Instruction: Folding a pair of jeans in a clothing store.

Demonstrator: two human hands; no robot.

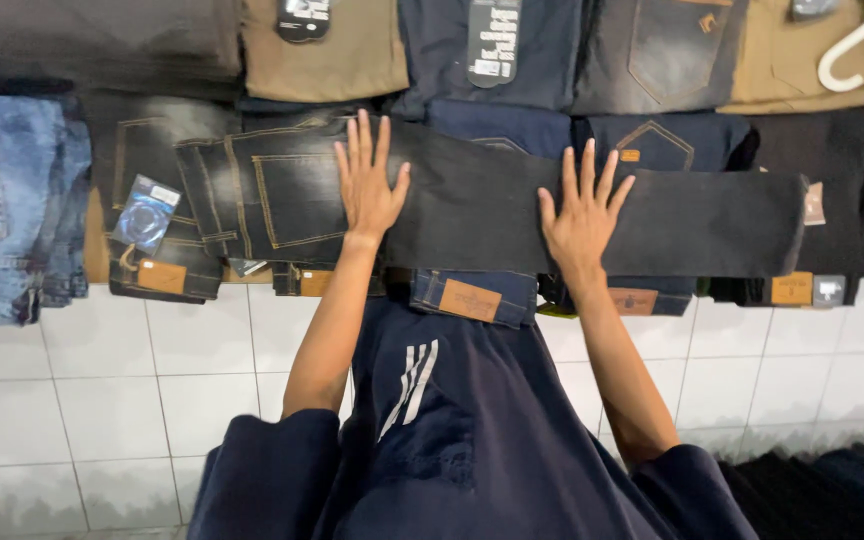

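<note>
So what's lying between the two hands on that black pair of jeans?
In the head view, only bare black denim of the black jeans lies between the left hand and the right hand; both hands rest flat on it.

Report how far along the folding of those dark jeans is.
Done: the dark jeans lie folded lengthwise, legs together, across the stacked jeans. In hand: the left hand and right hand press flat on them, fingers spread. Left: the leg end remains stretched out, not folded over.
</note>
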